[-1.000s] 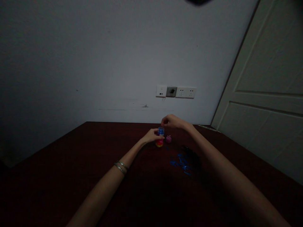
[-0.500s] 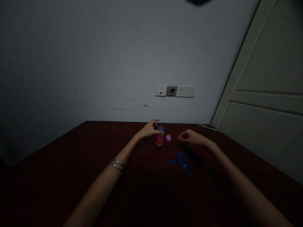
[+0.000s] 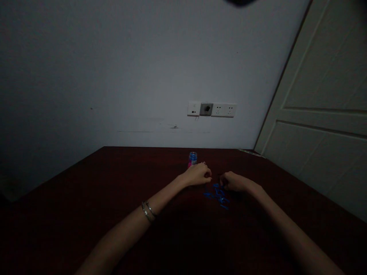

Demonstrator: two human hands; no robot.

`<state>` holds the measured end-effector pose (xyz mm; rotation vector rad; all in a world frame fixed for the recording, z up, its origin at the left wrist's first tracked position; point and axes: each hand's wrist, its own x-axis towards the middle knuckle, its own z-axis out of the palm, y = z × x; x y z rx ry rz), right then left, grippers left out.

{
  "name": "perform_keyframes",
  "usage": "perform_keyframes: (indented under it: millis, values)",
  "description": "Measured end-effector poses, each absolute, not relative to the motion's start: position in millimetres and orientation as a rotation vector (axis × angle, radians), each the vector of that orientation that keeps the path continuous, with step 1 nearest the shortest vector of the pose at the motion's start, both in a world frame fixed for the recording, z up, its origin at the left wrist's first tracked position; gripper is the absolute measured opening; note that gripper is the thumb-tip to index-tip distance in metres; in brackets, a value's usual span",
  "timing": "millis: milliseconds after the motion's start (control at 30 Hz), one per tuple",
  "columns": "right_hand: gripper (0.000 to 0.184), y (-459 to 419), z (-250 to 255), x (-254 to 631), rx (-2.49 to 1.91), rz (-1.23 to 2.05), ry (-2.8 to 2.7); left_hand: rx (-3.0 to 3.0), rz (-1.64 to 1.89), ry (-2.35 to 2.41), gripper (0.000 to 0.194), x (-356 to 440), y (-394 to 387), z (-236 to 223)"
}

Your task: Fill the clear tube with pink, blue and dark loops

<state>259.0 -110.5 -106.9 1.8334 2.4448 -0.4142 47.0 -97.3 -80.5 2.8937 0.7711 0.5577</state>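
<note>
Left hand (image 3: 197, 174): palm down, low over the table (image 3: 143, 164), fingers bent and curled toward the right; cannot tell whether anything is between them. Right hand (image 3: 235, 181): fingers drawn together and pointing down at the upper edge of a scatter of blue pieces (image 3: 220, 199); too dark to tell whether a piece is pinched. Hands near each other, apart. Blue pieces: thin, short, lying loose on the table between the hands and toward the wearer, some crossing. Jar (image 3: 193, 157): clear, upright, just behind the left hand, which hides its lower part; open rim at top, blue contents above, pink below. Contact between hand and jar cannot be judged. Pale patch on the jar's side, possibly a label; any print on it too small to read. Small pale tip (image 3: 204, 163) shows above the left knuckles, remainder hidden. Left wrist: two metallic bracelets (image 3: 147, 212). Table surface dark reddish-brown, dim light. Behind it, a grey-white wall (image 3: 114, 68) with scuff marks (image 3: 174, 127) and a row of plates: a white switch plate (image 3: 193, 109), a grey plate (image 3: 206, 109), white sockets (image 3: 223, 110); markings illegible. Far right: pale panelled door (image 3: 323, 95).
</note>
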Motion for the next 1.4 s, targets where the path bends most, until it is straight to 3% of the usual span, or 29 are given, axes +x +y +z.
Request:
perform_keyframes:
  millis: [233,433,867,1067,1400]
  values:
    - [0.018,-115.6,-107.6,256.1,1.873,-0.408,2.477,2.911,0.402,0.913,0.026,58.9,-97.6,-118.2]
    - [0.017,-121.1,-103.6,259.9,1.726,-0.699,2.702,2.845,0.357,0.960,0.034,65.6,-96.4,-127.5]
    - [0.025,-128.9,-94.2,261.7,1.567,-1.081,2.759,2.793,0.277,0.732,0.025,74.4,-96.3,-126.4]
    - [0.024,-125.0,-92.2,269.3,1.662,-1.137,2.818,2.786,0.283,0.705,0.045,77.1,-100.8,-122.1]
    - [0.022,-115.5,-103.3,277.7,1.815,-0.968,2.840,2.569,0.233,0.788,0.023,81.2,-98.6,-126.8]
